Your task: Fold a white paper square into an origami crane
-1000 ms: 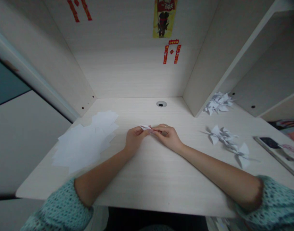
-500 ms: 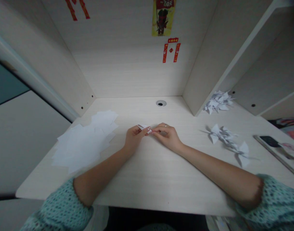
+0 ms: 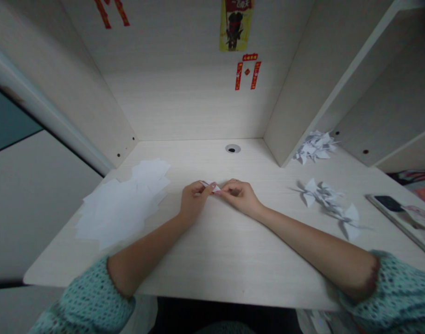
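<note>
Between my two hands, just above the middle of the desk, is a small folded piece of white paper [image 3: 211, 186]. My left hand [image 3: 194, 199] grips its left part, thumb on top and fingers curled beneath. My right hand [image 3: 240, 196] pinches the paper's right end between thumb and index finger. The fingers partly hide the paper, so its full folded shape does not show. Left of my hands lies a spread of flat white paper sheets [image 3: 118, 208], overlapping one another. To the right are several folded paper figures [image 3: 328, 199] with pointed ends.
A heap of more folded paper pieces [image 3: 315, 146] sits at the back right beside the upright panel [image 3: 295, 111]. A phone [image 3: 403, 218] lies near the right side. A round cable hole [image 3: 232, 148] is at the back of the desk [image 3: 205, 264].
Both hands stay in nearly the same place. The fingers have shifted slightly on the folded paper, and its visible part looks a little narrower.
</note>
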`<state>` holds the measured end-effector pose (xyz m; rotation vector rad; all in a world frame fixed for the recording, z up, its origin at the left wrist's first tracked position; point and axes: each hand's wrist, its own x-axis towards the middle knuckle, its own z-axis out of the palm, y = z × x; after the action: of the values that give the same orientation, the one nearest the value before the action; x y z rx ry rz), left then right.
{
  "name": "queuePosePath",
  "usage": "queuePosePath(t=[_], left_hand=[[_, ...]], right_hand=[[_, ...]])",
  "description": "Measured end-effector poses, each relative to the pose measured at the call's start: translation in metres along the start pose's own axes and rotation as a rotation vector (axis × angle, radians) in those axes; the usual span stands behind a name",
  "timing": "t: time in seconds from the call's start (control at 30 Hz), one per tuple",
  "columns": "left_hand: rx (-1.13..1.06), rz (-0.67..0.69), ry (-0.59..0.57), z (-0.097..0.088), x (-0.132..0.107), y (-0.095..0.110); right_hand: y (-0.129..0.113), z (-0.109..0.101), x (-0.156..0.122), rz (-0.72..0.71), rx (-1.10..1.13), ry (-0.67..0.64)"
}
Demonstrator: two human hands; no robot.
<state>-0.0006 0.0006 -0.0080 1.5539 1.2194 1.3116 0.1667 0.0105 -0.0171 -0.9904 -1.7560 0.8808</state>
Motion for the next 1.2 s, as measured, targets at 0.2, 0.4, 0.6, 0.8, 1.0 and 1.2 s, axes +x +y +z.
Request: queuePosePath(t=[0.2, 0.4, 0.6, 0.8, 1.0, 1.2], left_hand=[[0.027, -0.023, 0.04, 0.002, 0.001, -0.001], [0.0, -0.095, 0.122, 0.001, 0.004, 0.0], [-0.052, -0.14, 0.07, 0.001, 0.006, 0.002], [-0.095, -0.154, -0.019, 0.001, 0.005, 0.003], [-0.091, -0.185, 0.044, 0.002, 0.005, 0.006], [-0.058, -0.199, 0.098, 0.001, 0.007, 0.004]], right_hand=[[0.007, 0.002, 0.001, 0.043, 0.036, -0.013], [0.009, 0.001, 0.001, 0.072, 0.051, -0.021], [0.008, 0.0, -0.001, 0.053, 0.052, -0.02], [0.008, 0.002, 0.0, 0.044, 0.069, -0.022], [0.012, 0.001, 0.004, 0.113, 0.209, -0.028], [0.012, 0.0, 0.002, 0.083, 0.14, -0.082]])
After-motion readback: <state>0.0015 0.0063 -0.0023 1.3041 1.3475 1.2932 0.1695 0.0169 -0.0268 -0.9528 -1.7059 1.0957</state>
